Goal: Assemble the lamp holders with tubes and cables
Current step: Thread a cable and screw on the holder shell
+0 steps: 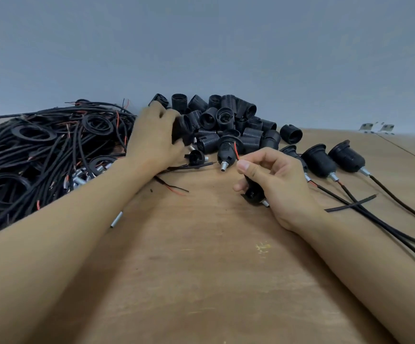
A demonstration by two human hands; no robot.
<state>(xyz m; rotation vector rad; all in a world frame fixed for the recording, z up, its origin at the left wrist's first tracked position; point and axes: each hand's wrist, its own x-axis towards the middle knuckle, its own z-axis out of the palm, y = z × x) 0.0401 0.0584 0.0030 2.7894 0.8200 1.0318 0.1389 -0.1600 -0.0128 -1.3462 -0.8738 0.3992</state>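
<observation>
My left hand (154, 137) reaches into the heap of black threaded lamp holders (228, 117) at the back of the wooden table and grips one holder shell (184, 129). My right hand (273, 180) holds a black holder base (253, 194) with a short metal tube at its end, and its thumb and forefinger pinch the red and black wire ends (237, 155) that stick up from it. A holder with a metal tube (226, 152) lies between the two hands.
A big tangle of black cables and black rings (40, 155) fills the left side, with small metal tubes (77, 180) among them. One loose tube (116, 219) lies by my left forearm. Assembled holders with cables (335, 160) lie in a row on the right.
</observation>
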